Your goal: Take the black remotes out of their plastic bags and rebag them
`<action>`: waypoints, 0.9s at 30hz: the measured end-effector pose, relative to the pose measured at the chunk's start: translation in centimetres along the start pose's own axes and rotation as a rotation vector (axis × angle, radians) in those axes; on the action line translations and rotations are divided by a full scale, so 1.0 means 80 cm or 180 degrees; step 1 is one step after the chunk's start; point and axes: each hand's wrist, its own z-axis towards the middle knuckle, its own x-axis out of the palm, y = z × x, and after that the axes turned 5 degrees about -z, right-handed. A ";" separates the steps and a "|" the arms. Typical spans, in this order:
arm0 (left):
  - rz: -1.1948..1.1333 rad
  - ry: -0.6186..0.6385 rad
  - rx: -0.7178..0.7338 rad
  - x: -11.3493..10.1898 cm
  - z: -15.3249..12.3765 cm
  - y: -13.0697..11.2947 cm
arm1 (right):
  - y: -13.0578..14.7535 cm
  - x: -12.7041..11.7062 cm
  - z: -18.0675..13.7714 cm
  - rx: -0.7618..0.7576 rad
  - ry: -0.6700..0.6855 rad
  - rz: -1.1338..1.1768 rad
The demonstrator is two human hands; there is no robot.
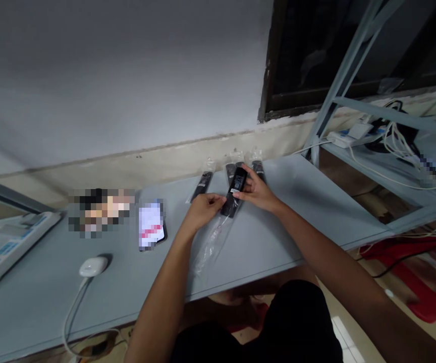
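A black remote control (236, 184) lies tilted over the table, its back with printed text and a small white label facing up. My right hand (258, 191) grips its right side, thumb near the label and fingers at the far end. At the lower left edge, thumb and fingers of my left hand (206, 209) pinch together on the remote. A clear plastic bag (212, 242) trails from its near end towards the table's front. Behind lie more bagged black remotes: one on the left (203, 185), one in the middle (230, 171), one on the right (258, 169).
On the grey table (278, 227), a phone (152, 224), partly blurred, lies left of my arms. Nearer stands a white charger (93, 266) with its cable. A power strip (13, 249) runs along the left. A metal shelf with cables (395, 131) stands right; the wall is behind.
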 end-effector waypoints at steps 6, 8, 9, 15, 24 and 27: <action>-0.0424 -0.0108 -0.0222 0.004 0.001 0.001 | -0.001 -0.002 -0.001 -0.0012 0.0146 -0.0041; -0.0601 -0.0041 -0.0369 0.005 0.000 -0.001 | -0.002 -0.005 -0.002 -0.0003 0.0197 -0.0057; -0.0660 -0.0004 -0.0416 0.005 0.000 -0.002 | -0.003 -0.006 -0.002 -0.0010 0.0226 -0.0051; -0.0774 0.0192 -0.0446 0.007 0.000 -0.005 | -0.006 -0.010 -0.002 -0.0092 0.0399 -0.0090; -0.1105 -0.0089 -0.0338 0.022 0.004 -0.001 | -0.005 -0.006 -0.003 -0.0398 0.0301 -0.0788; -0.1191 -0.0246 -0.0226 0.025 0.006 -0.002 | -0.002 -0.004 -0.003 -0.0630 0.0305 -0.1132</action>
